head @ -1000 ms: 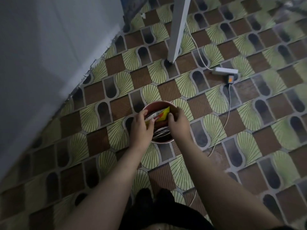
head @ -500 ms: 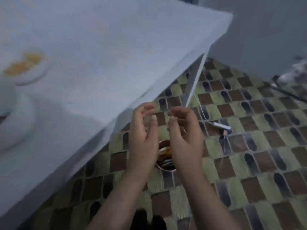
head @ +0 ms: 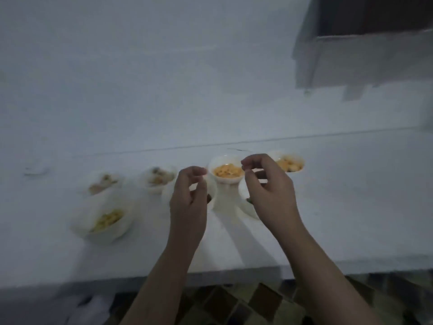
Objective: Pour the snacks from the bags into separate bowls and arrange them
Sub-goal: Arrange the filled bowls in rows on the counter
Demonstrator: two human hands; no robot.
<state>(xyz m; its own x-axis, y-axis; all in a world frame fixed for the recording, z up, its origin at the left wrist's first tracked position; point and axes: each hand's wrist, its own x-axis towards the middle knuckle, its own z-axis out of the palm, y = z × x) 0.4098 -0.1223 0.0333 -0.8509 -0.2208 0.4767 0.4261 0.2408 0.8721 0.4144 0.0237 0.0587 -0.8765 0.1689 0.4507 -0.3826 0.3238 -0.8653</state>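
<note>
My table (head: 328, 207) looks like smooth, matt white laminate. On it, the white bowls (head: 226, 181) appear to be glossy ceramic or plastic; blur hides which. Below the table's near edge, the floor (head: 264, 301) shows a slightly glossy patterned vinyl or tile surface.

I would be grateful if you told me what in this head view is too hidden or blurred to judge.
- Bowl behind the left hand: mostly covered, contents unseen.
- Bowl behind the right hand: only a rim and a dark speck show.
- Left bowls: motion blur, snack type unclear.
- Dark box, top right: cut off by the frame edge.
- Fingertips: too blurred to tell whether they pinch anything.
</note>
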